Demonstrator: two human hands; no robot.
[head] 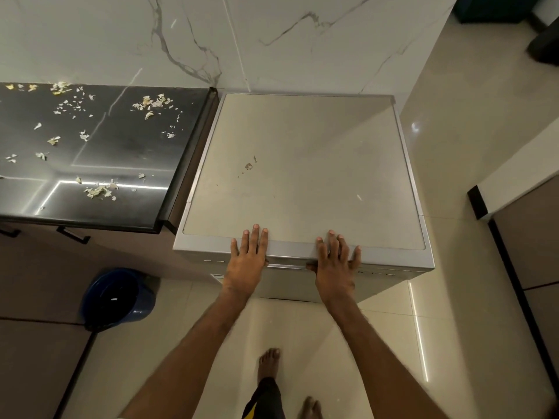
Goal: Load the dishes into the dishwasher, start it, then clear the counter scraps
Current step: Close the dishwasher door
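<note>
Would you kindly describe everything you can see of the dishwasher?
The dishwasher is a silvery-grey box seen from above, standing on the floor against the marble wall, right of the black counter. Its flat top has a rim, small brown stains and a pale fleck. The door looks closed. The left hand and right hand lie with fingers flat on its front edge, thumbs at the seam below.

Both hands, left [248,257] and right [335,261], lay flat on the dishwasher's [302,164] front edge; scraps [152,103] dotted the counter [121,146].
</note>
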